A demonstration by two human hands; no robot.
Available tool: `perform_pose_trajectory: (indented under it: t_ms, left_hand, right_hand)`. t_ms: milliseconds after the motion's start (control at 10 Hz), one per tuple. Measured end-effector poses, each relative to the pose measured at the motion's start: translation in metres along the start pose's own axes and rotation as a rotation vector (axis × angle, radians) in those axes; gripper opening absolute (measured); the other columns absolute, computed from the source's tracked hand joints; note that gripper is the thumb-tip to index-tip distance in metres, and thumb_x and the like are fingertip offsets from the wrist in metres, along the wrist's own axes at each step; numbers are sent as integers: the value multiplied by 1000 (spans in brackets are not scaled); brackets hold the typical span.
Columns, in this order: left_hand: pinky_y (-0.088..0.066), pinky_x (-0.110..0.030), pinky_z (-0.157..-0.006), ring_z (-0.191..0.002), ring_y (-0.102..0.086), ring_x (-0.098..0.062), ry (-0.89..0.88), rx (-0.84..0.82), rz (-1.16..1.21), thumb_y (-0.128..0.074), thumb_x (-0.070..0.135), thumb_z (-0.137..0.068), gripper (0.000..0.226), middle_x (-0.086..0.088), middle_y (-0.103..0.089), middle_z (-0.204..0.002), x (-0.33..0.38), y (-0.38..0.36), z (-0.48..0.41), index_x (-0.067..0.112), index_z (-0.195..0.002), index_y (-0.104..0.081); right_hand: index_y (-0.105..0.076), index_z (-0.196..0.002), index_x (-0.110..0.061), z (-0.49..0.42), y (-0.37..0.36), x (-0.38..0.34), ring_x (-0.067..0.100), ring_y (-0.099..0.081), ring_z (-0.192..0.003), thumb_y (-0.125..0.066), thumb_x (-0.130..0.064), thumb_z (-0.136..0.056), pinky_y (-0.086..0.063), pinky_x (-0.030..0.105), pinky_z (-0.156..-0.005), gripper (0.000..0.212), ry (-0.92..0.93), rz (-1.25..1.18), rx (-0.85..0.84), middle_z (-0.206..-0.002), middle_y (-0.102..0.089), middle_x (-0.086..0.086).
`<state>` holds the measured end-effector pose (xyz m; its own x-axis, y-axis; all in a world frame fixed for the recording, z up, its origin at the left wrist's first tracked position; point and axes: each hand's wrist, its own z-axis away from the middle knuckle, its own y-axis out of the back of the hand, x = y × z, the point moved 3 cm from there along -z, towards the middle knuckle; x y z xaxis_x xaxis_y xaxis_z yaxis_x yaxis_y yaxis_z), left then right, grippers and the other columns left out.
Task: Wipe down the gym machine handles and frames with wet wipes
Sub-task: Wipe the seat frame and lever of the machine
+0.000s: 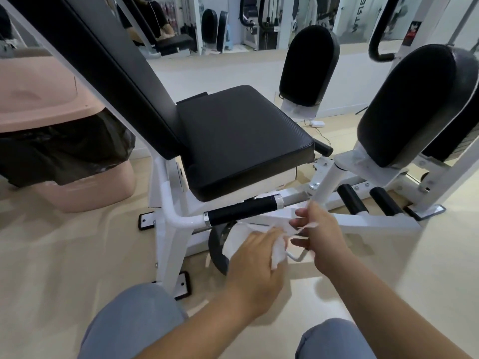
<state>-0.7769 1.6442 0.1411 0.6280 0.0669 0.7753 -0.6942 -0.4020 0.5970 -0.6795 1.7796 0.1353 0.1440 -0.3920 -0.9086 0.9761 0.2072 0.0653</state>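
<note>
Nearest are the person's knees point(134, 322) in grey-blue trousers, low on the floor point(64, 268) beside the machine. Above them both hands meet at one white wipe point(278, 251). The left hand point(255, 263) grasps a bunched end of it. The right hand point(320, 239) pinches the other end, which trails out thin between its fingertips, so the wipe is stretched between the two.

It looks like a step between strokes: unfolding or turning the wipe to a clean face rather than rubbing.

Just beyond the hands runs the black handle point(241, 209) on the white frame point(171, 221), under the seat point(241, 138). The next move probably calls for wrapping the wipe round that handle with one hand and sliding along it, then on to the frame tubes.

Farther off stand two leg pads point(308, 66) and, left, a pink bin point(39, 99) lined with a black bag.
</note>
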Motion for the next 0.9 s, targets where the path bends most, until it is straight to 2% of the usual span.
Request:
perform_pose_trajectory:
  t_ms: [100,200,300,400,500,600,700,800,900]
  left_hand:
    - [-49,-36,-96,-99,-60,-17,897,265,672,-42,49,-106,35,2,-68,-112,-45,10,-8,19,-111,-59]
    - [-54,-47,-97,-106,-68,-31,1127,332,1267,-62,35,-94,41,-13,-72,-124,-49,8,-27,10,-127,-64]
    - [-57,-36,-77,-86,-64,-26,1050,479,1311,-52,7,-98,17,-14,-68,-108,-22,19,-31,4,-112,-63]
    - [-48,-50,-106,-97,-62,-34,1012,455,1255,-49,-2,-94,8,-14,-57,-117,-13,16,-36,5,-97,-52]
    - [-42,-54,-112,-98,-50,-28,1016,361,1215,-51,-4,-91,13,-12,-50,-111,-1,-6,-43,7,-86,-52]
    - [-55,-50,-99,-98,-67,-32,952,173,1177,-47,-8,-89,22,-21,-66,-114,16,-36,-47,2,-104,-59]
    - [-54,-56,-99,-106,-68,-39,979,144,1110,-49,-3,-92,22,-23,-68,-112,1,-49,-45,5,-109,-61]
    - [-57,-51,-96,-98,-73,-35,1090,246,1173,-56,13,-99,22,-16,-77,-103,-34,-51,-46,7,-116,-69]
    - [-56,-40,-94,-96,-70,-28,1151,459,1293,-60,25,-101,21,-11,-76,-109,-62,-50,-64,11,-112,-70]
  right_hand:
    - [-64,-114,-4,-10,10,8,28,-66,-77,-39,-28,-105,-54,39,-70,36,-23,36,13,-87,-70,14]
    - [-63,-111,-4,-7,-4,8,28,-65,-78,-39,-23,-105,-54,39,-70,32,-12,80,-48,-86,-68,15]
    - [-64,-109,-4,-1,-23,7,26,-64,-75,-41,-22,-106,-56,38,-67,30,17,120,-140,-83,-68,13]
    - [-64,-107,-4,-1,-16,10,26,-62,-74,-42,-22,-106,-54,37,-65,28,34,93,-108,-81,-66,12]
    - [-64,-102,-5,-5,4,14,25,-63,-71,-43,-18,-102,-53,38,-65,24,50,69,-13,-81,-66,12]
    - [-58,-94,2,-10,18,17,27,-56,-73,-44,-19,-96,-51,43,-65,26,74,44,47,-78,-59,15]
    - [-51,-94,8,-17,30,21,27,-45,-77,-42,-19,-95,-43,42,-65,29,99,15,106,-83,-47,12]
    - [-59,-105,4,-29,37,33,26,-51,-72,-44,-16,-101,-49,36,-61,25,103,-72,172,-83,-54,13]
    - [-62,-108,-8,-44,43,51,23,-48,-72,-46,-21,-100,-47,35,-60,22,78,-176,296,-86,-54,6]
